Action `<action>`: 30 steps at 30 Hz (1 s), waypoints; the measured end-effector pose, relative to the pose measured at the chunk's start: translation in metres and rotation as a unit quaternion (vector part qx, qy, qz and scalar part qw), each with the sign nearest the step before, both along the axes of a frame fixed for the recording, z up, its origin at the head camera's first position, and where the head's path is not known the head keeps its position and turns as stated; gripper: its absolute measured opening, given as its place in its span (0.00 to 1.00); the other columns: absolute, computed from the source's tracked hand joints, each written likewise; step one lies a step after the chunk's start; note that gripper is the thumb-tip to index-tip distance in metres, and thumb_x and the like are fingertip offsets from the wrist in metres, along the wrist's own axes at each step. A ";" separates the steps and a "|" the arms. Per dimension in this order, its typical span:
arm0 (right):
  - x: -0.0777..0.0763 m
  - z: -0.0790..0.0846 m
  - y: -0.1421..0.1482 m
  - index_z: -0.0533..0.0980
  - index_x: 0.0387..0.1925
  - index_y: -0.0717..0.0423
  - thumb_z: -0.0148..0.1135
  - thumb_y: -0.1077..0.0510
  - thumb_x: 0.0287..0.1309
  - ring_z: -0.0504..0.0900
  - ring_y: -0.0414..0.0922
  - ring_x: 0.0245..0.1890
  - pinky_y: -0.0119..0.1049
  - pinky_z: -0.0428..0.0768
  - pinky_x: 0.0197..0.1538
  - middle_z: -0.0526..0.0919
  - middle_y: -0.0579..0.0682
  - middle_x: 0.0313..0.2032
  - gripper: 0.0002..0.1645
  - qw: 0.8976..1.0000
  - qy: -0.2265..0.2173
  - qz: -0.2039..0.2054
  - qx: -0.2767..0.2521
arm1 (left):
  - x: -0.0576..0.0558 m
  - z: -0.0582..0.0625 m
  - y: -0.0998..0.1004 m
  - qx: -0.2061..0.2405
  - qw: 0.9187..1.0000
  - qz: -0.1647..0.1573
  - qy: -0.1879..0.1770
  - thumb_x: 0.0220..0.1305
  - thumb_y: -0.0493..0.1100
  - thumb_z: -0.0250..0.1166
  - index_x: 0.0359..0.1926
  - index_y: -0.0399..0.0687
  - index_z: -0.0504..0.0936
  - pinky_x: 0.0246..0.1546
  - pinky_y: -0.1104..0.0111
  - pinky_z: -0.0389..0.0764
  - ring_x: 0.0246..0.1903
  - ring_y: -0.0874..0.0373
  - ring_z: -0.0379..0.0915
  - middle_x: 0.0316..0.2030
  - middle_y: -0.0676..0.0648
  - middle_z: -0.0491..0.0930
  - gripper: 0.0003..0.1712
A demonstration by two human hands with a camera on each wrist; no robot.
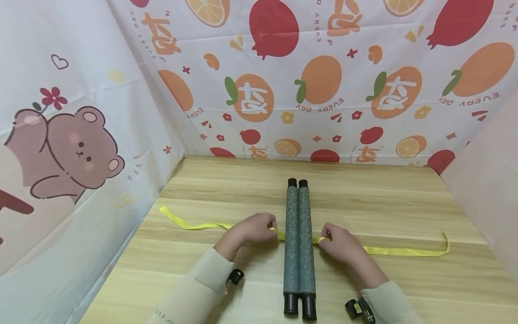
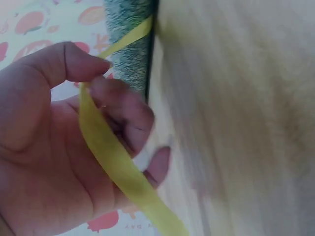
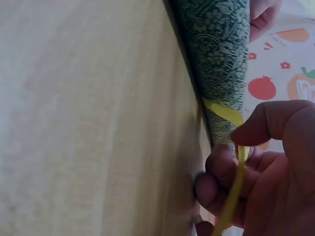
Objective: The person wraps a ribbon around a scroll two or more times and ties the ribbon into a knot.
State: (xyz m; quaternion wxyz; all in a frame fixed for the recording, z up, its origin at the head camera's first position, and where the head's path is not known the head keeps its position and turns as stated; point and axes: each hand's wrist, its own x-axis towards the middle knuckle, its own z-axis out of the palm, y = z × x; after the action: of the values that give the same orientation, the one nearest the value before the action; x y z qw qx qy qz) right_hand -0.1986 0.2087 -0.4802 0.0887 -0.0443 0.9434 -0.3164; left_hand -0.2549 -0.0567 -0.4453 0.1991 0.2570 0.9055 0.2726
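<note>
Two rolls of a green patterned scroll [image 1: 292, 243] with dark end knobs lie side by side on the table. A yellow ribbon [image 1: 404, 251] passes beneath them, its ends trailing out to both sides. Just left of the rolls, my left hand [image 1: 256, 227] pinches the ribbon between thumb and index finger; the left wrist view shows the ribbon [image 2: 115, 157] running down across the palm. My right hand [image 1: 341, 243] pinches it close to the rolls' right side. In the right wrist view the ribbon [image 3: 224, 112] comes out from under the green roll [image 3: 216, 49].
The wooden table [image 1: 226, 189] extends around the rolls. Behind it hangs a fruit-printed cloth [image 1: 291, 126], and a bear-printed cloth [image 1: 81, 148] hangs on the left. Small black devices [image 1: 234, 276] sit at both wrists.
</note>
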 end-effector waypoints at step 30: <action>-0.005 0.009 0.016 0.73 0.16 0.49 0.52 0.78 0.42 0.75 0.44 0.32 0.40 0.76 0.27 0.79 0.52 0.38 0.20 0.908 0.418 0.025 0.024 | -0.009 0.024 0.000 0.238 0.905 0.283 0.209 0.54 0.32 0.64 0.20 0.46 0.62 0.18 0.70 0.70 0.32 0.61 0.78 0.34 0.45 0.87 0.18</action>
State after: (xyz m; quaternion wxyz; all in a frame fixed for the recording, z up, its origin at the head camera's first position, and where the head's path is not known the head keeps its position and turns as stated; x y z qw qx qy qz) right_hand -0.2033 0.2251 -0.4714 -0.3046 -0.1938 0.9001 -0.2437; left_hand -0.2641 -0.0569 -0.4216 -0.1475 0.0809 0.8695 0.4644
